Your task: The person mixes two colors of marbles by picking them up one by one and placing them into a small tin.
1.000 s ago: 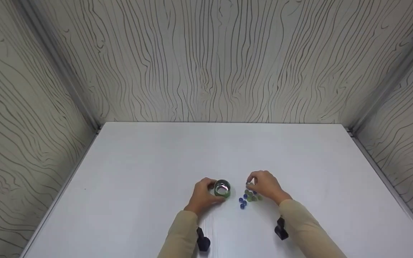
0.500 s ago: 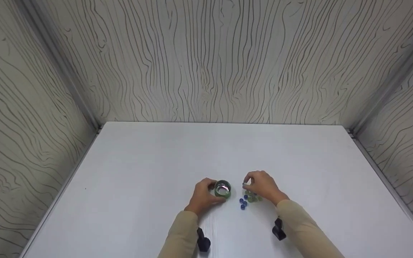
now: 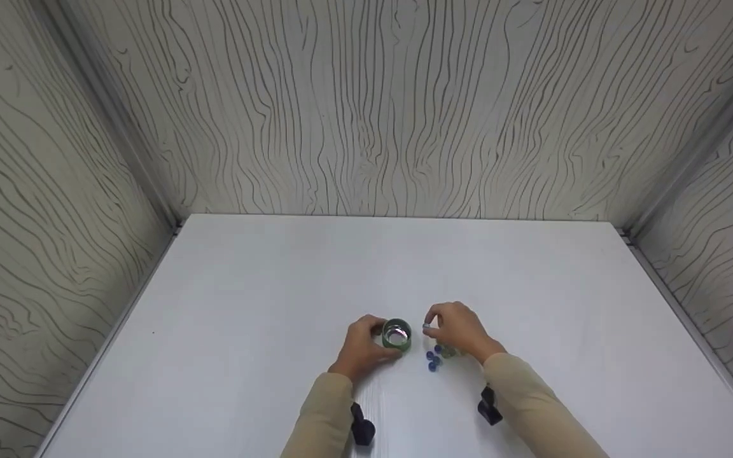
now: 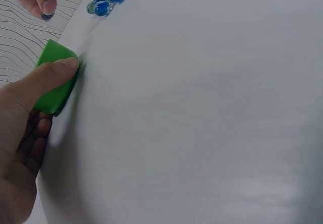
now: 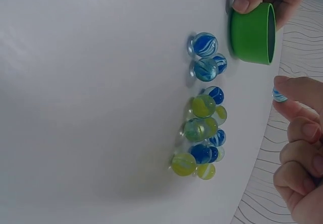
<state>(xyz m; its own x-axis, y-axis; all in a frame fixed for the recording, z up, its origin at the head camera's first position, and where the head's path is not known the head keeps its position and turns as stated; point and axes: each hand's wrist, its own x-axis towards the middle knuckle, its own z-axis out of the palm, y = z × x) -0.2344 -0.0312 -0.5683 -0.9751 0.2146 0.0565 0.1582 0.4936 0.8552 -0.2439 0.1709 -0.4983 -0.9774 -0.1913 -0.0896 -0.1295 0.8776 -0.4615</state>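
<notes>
My left hand (image 3: 364, 348) grips a small round green cup (image 3: 396, 336) that stands on the white table, thumb on the near side. In the left wrist view the cup's green wall (image 4: 55, 95) shows beneath the thumb. My right hand (image 3: 459, 329) pinches a blue-and-clear marble (image 5: 279, 95) between thumb and forefinger, raised above the table just right of the cup. Below and beside that hand lies a group of loose marbles, blue swirled ones (image 5: 204, 45) and yellow-green ones (image 5: 184, 164). Part of the group is hidden by the right hand in the head view.
The white tabletop (image 3: 265, 280) reaches back to a wall panel (image 3: 366, 108) with a wood-grain line pattern. Similar panels stand at left and right. Black wrist devices (image 3: 363, 431) sit under both forearms.
My right hand has moved left toward the cup, carrying the pinched marble away from over the group. The left hand and the cup have stayed in place.
</notes>
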